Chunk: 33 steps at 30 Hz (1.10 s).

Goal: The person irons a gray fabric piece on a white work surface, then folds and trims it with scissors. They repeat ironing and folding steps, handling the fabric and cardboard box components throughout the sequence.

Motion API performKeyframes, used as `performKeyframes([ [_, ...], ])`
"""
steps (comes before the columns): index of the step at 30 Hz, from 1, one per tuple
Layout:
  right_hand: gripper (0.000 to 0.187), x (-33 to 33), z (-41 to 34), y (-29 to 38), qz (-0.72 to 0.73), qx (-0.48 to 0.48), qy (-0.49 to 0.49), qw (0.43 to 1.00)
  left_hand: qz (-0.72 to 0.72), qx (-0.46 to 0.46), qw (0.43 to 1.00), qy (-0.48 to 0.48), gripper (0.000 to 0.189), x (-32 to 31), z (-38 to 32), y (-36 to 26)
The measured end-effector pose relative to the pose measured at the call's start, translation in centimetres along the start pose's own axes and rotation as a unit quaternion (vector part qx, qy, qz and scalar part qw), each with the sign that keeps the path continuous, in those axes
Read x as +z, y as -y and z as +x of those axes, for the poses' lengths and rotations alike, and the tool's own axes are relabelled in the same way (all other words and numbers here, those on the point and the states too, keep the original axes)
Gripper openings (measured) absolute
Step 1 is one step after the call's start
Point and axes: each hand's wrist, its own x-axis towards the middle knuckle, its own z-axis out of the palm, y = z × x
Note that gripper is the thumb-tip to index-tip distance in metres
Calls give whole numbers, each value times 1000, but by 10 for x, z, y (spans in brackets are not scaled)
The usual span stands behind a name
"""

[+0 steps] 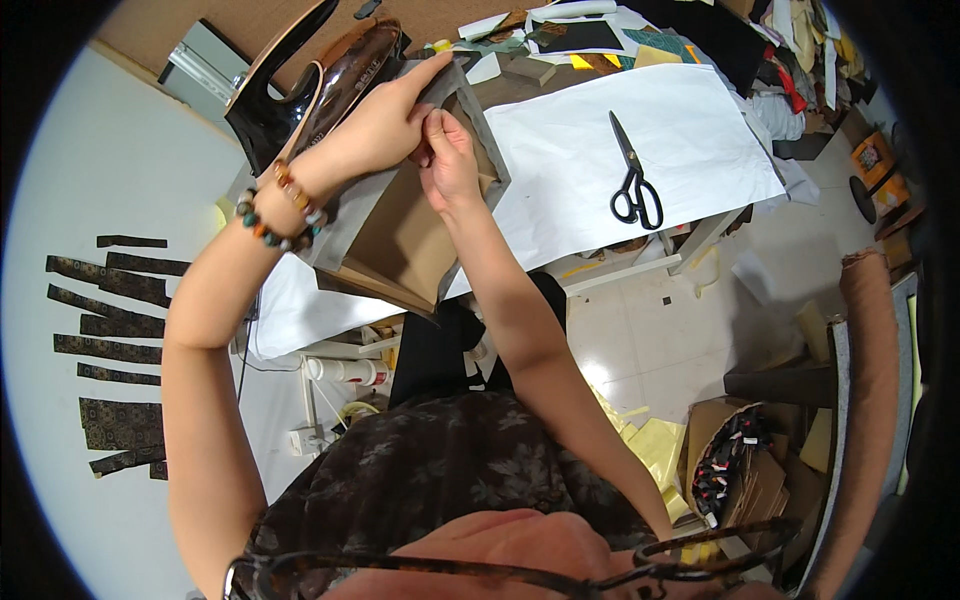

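A grey-covered open box with a brown inside (401, 232) stands tilted at the near left part of the table. My left hand (375, 124), with bead bracelets at the wrist, reaches over its far side, index finger stretched along the grey rim. My right hand (450, 154) is over the box opening, thumb and fingers pinched together close to the left hand's fingertips. Whether something thin is between them cannot be made out. Black-handled shears (636, 180) lie on white paper (555, 157) to the right, their blades pointing away from me.
A glossy dark brown appliance (352, 67) stands behind my left hand. Scraps and a grey block (529, 71) lie along the table's far edge. Patterned strips (109, 345) hang on the left wall. A basket (724, 465) and yellow sheets (656, 450) are on the floor at right.
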Motion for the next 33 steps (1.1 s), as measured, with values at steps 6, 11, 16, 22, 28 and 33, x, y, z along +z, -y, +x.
performKeyframes([
  [6,28,2,-3,1,-11,-11,-9,1000,1,91,995,-45,63,-2,-36,18],
  [11,28,-5,-1,2,-32,-11,5,999,-67,52,996,15,64,-12,-62,8],
  [16,48,4,-17,7,-1,87,11,996,-308,7,951,9,53,-16,-78,13],
  [22,66,10,-33,14,-19,180,31,983,-347,15,937,-26,50,-12,-83,20],
  [28,27,21,-30,13,-21,90,41,995,-322,30,945,-45,48,-10,-85,20],
  [33,23,19,-35,2,-18,52,-17,998,-286,19,955,-73,46,-7,-89,16],
])
